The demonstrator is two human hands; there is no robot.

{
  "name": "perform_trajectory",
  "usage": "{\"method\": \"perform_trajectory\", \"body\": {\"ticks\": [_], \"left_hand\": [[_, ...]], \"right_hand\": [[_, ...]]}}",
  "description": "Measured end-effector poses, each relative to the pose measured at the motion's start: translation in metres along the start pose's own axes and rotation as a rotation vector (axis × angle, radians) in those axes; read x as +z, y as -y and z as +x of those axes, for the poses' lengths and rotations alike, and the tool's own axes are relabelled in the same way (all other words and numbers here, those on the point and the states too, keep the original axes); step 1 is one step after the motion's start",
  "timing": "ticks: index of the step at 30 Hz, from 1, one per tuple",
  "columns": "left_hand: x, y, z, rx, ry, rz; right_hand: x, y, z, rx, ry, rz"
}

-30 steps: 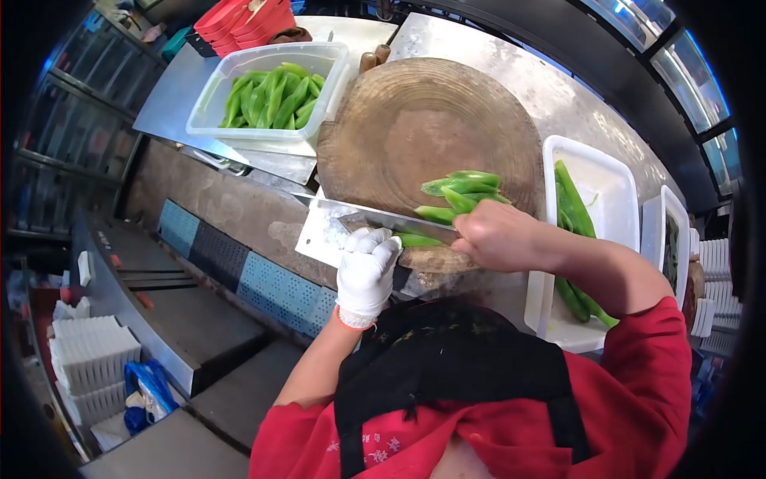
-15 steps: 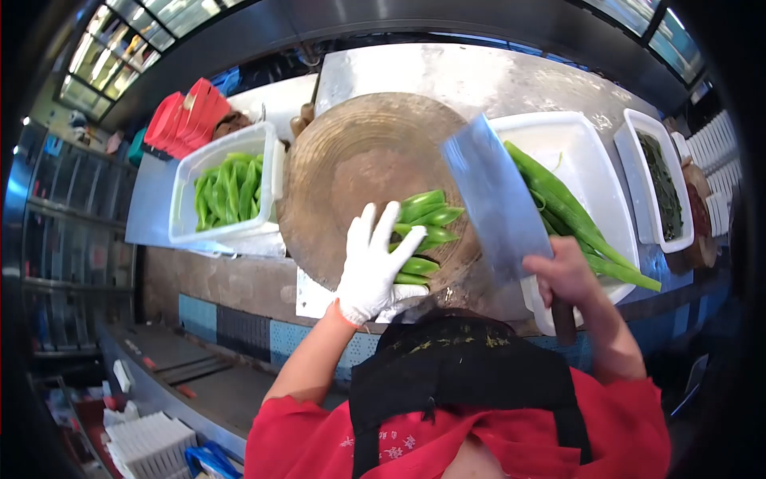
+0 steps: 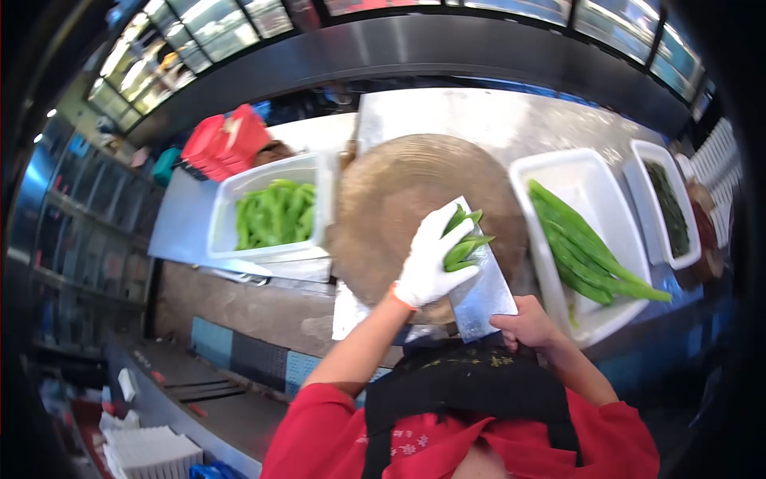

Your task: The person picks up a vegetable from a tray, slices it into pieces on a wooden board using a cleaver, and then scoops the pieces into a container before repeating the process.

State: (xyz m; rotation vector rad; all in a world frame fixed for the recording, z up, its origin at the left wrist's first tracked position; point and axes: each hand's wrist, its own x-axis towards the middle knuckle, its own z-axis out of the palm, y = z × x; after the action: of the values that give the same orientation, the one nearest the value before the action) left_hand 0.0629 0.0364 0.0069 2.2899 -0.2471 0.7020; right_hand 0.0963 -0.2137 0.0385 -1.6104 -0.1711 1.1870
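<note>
My left hand (image 3: 429, 257), in a white glove, presses several cut green pepper pieces (image 3: 464, 242) onto the flat blade of a cleaver (image 3: 479, 281). My right hand (image 3: 526, 325) grips the cleaver's handle at the near edge of the round wooden chopping block (image 3: 399, 199). The blade lies flat over the block's near right part, carrying the peppers.
A clear tub of cut green peppers (image 3: 274, 212) stands left of the block. A white tray (image 3: 568, 172) with whole long green peppers (image 3: 586, 251) lies to the right, and another tray of dark greens (image 3: 669, 206) beyond it. Red containers (image 3: 225, 142) are stacked at the back left.
The cleaver came down from upright on the right and now lies flat under the cut peppers. My gloved left hand shifted onto the pile on the blade.
</note>
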Motion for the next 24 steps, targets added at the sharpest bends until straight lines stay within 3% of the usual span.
{"method": "perform_trajectory", "body": {"ticks": [4,9,11,13,14,15,16,18,19,20,22,24], "left_hand": [[-0.052,0.01,-0.01,-0.079,-0.318,0.132],[-0.168,0.049,-0.005,-0.104,-0.402,0.48],[-0.2,0.076,-0.004,-0.458,-0.507,0.038],[-0.219,0.107,0.001,-0.369,-0.526,0.064],[-0.219,0.137,-0.001,-0.431,-0.599,0.133],[-0.213,0.146,0.011,-0.334,-0.563,0.707],[-0.191,0.134,0.031,-0.291,-0.578,0.621],[-0.128,0.108,0.082,-0.284,-0.463,0.158],[-0.092,0.072,0.107,-0.274,-0.382,0.222],[-0.057,0.061,0.128,-0.035,-0.257,0.303],[0.012,-0.008,0.16,-0.011,0.062,0.178],[0.085,-0.028,0.178,0.094,0.448,0.17]], "right_hand": [[0.047,0.048,0.024,-0.067,0.15,-0.078],[0.106,0.1,0.05,-0.206,0.335,-0.143],[0.113,0.107,0.049,-0.203,0.339,-0.142],[0.097,0.1,0.036,-0.216,0.24,-0.091],[0.086,0.093,0.027,-0.245,0.225,-0.112],[0.072,0.089,0.025,-0.28,0.228,-0.148],[0.056,0.081,0.014,-0.282,0.181,-0.125],[0.016,0.054,-0.013,-0.275,0.008,-0.105],[-0.005,0.044,-0.031,-0.248,-0.099,-0.095],[-0.026,0.033,-0.052,-0.218,-0.202,-0.084],[-0.053,-0.001,-0.089,-0.244,-0.427,0.181],[-0.074,-0.016,-0.132,-0.227,-0.688,0.227]]}}
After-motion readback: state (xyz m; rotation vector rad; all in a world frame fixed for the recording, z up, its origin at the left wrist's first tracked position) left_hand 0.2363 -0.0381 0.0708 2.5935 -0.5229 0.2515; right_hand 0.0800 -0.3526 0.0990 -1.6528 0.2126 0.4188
